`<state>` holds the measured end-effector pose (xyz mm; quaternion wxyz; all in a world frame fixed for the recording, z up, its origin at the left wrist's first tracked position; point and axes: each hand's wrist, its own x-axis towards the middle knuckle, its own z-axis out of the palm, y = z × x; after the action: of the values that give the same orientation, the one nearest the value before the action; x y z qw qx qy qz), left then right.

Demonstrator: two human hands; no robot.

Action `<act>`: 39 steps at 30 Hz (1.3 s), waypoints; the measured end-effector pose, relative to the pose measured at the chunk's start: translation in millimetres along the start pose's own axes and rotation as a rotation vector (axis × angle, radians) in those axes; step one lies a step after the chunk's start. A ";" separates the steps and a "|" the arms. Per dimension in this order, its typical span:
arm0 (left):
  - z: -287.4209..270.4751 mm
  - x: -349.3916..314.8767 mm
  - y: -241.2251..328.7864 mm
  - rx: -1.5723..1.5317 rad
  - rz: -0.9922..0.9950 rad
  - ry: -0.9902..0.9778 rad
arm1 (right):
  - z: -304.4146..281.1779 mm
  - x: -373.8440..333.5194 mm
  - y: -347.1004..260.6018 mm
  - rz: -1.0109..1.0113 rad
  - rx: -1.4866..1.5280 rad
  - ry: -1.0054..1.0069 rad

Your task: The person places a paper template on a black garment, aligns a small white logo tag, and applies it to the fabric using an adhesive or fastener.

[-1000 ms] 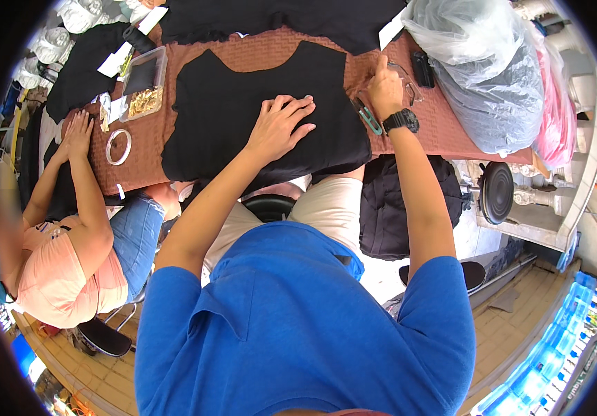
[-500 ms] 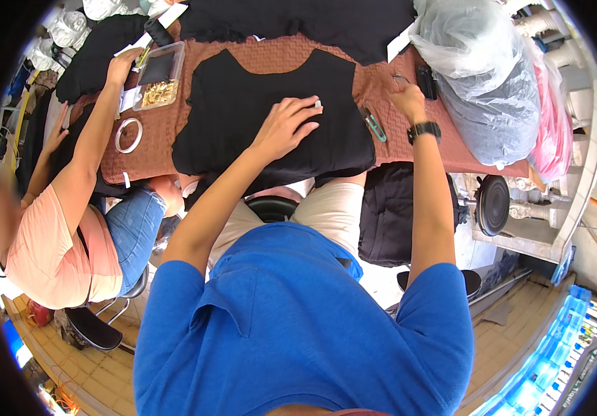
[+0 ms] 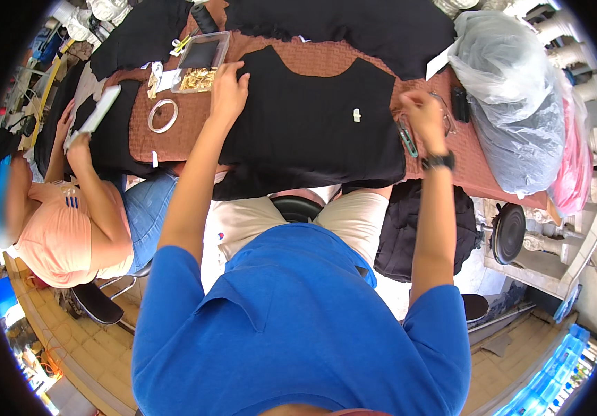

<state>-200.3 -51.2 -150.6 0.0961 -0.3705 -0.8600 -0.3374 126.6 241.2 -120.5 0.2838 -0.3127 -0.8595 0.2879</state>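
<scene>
Brown tablecloth below: the green snips slant lengthwise just bodyward of the nearer right hand; left hand beside the clear box; can't tell either grip.

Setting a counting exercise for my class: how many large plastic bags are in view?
2: a greyish bag at the right end of the table, and a pink bag right of it, partly covered. Others may be hidden behind.

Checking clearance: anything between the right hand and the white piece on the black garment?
Nothing visible between the right hand and the white piece on the garment. The green snips lie by the garment's right edge, below that line in the picture.
</scene>
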 end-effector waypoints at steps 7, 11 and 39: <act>44.0 51.0 -2.7 0.286 -0.249 -0.221 | 111.0 17.5 25.3 -0.140 -0.436 0.251; 21.4 47.8 10.8 0.306 -0.026 -0.112 | 96.8 10.0 17.8 -0.059 -0.096 0.211; -66.1 -9.4 47.5 0.230 0.091 -0.288 | 86.2 -47.0 -20.5 0.224 0.361 0.087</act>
<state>-165.9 -76.0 -80.5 0.0289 -0.4403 -0.8800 -0.1758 91.7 167.8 -179.2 0.3382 -0.3623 -0.7409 0.4532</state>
